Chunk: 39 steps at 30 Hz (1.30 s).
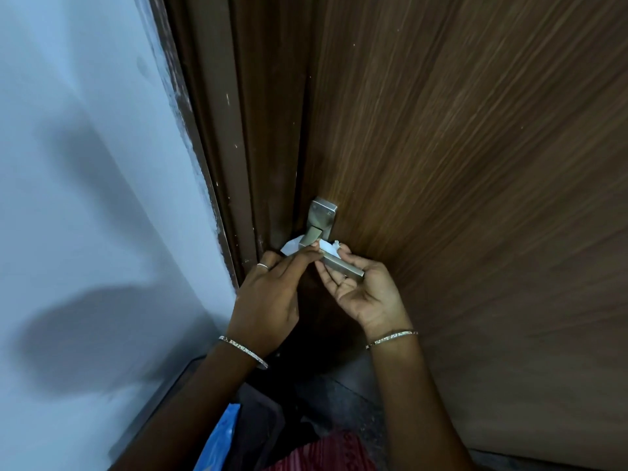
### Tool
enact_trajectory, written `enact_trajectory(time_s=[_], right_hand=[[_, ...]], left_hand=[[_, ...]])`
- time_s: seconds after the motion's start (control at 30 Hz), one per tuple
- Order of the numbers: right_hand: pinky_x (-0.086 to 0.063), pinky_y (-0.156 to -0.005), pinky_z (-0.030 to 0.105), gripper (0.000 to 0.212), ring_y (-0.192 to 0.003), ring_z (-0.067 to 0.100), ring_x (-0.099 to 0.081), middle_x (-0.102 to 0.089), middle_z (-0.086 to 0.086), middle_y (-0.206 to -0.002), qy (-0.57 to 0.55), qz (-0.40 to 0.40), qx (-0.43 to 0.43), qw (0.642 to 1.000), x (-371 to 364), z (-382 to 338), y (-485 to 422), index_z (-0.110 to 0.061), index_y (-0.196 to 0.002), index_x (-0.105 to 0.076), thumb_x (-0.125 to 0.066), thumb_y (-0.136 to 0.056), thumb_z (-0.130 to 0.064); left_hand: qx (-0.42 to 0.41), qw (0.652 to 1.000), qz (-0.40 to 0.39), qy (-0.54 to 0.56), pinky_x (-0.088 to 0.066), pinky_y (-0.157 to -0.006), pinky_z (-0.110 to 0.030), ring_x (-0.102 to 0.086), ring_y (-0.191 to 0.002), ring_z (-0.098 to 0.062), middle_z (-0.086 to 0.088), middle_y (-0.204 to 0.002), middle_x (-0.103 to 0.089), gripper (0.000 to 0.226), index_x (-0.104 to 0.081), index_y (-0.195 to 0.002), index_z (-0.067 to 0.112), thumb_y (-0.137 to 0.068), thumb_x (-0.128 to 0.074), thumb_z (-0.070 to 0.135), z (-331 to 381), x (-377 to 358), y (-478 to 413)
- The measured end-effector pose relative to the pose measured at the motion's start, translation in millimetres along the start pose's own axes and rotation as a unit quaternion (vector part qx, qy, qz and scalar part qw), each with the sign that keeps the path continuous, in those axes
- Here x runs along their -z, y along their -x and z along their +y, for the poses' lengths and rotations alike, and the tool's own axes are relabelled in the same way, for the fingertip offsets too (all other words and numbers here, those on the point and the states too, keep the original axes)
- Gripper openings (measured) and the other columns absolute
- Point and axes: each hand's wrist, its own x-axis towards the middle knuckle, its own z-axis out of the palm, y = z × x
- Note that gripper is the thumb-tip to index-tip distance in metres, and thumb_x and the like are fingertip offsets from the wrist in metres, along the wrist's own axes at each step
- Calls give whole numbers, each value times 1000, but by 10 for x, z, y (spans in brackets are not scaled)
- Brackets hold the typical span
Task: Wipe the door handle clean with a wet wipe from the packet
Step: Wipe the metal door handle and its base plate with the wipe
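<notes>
At frame centre, on the brown door (pixel 458 164), the metal door handle (pixel 341 266) has its lever pointing to 4 o'clock. A white wet wipe (pixel 291 248) is draped over the lever near its base. The left hand (pixel 268 294), at 7 o'clock of the handle, pinches the wipe against the lever. The right hand (pixel 362 294), at 5 o'clock, lies palm up under the lever, its fingertips pinching the wipe's other end. A blue plastic item (pixel 217 436) sits at 7 o'clock, at the lower edge.

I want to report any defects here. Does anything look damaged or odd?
Yes. The wall paint is ragged and flaking along the door frame, and white flecks dot the brown frame. The door handle and wet wipe show nothing odd.
</notes>
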Motion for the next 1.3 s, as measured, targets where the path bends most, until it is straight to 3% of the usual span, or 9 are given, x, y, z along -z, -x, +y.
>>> enact_trajectory(time_s=[0.2,0.27,0.37,0.67,0.87,0.97,1.07,1.17,1.3], right_hand=[[-60,-85,43,12,-99,30,-73,-72,20,-111,73,-6,56,996,110,12,129,-5,-97,-67,-61,-87,-2],[-61,-84,41,14,-100,31,-73,-73,21,-110,98,-11,65,993,145,-37,186,-2,-101,-67,-58,-91,-5],[-60,-85,40,18,-102,31,-72,-73,20,-110,137,-22,57,989,147,-75,253,-1,-105,-68,-55,-95,-9],[-58,-88,38,20,-100,22,-72,-76,12,-105,389,-41,103,915,41,-230,356,-9,-108,-72,-54,-99,-12],[-60,-85,33,16,-97,24,-73,-76,9,-103,464,-35,155,871,33,-225,372,-12,-104,-74,-60,-96,-13],[-56,-87,28,16,-98,12,-70,-75,-5,-103,600,-26,259,757,95,-238,397,-24,-106,-75,-65,-94,-20],[-47,-83,16,24,-102,4,-58,-63,-10,-112,743,24,386,547,122,-182,468,-33,-111,-72,-68,-89,-24],[-50,-84,32,26,-104,16,-52,-56,-3,-114,810,82,458,357,68,-54,537,-29,-113,-70,-67,-88,-22],[-53,-85,38,26,-104,22,-56,-62,4,-115,844,75,438,300,1,4,538,-19,-112,-68,-66,-86,-15]], left_hand=[[67,976,91,185,-45,-78,-14,-58,-88,-4,29,-98,-54,57,-59,-125,27,-76,-49,0,-16,-147,134],[198,924,150,291,-54,-70,-19,-67,-78,-6,11,-95,-69,39,-66,-111,23,-84,-49,2,18,-268,212],[372,785,43,493,-59,-67,-29,-70,-83,-17,-13,-111,-69,27,-64,-110,23,-94,-55,3,89,-413,162],[358,679,3,641,-56,-79,-33,-69,-95,-21,-10,-104,-73,19,-70,-106,12,-89,-63,6,199,-583,-228],[423,503,30,753,-54,-68,-26,-68,-80,-7,4,-86,-75,18,-66,-102,20,-96,-52,12,183,-673,-323],[432,419,36,798,-53,-78,-33,-69,-87,-9,4,-91,-76,19,-64,-104,18,-98,-47,25,172,-738,-335],[442,388,67,806,-51,-77,-31,-72,-83,-8,5,-88,-77,22,-65,-104,17,-98,-48,29,134,-769,-371],[464,363,95,802,-52,-72,-26,-71,-80,-9,5,-82,-77,19,-66,-102,16,-95,-54,29,146,-791,-426],[482,378,159,774,-55,-54,-18,-72,-66,-5,0,-84,-75,10,-67,-100,11,-93,-60,14,108,-800,-499]])
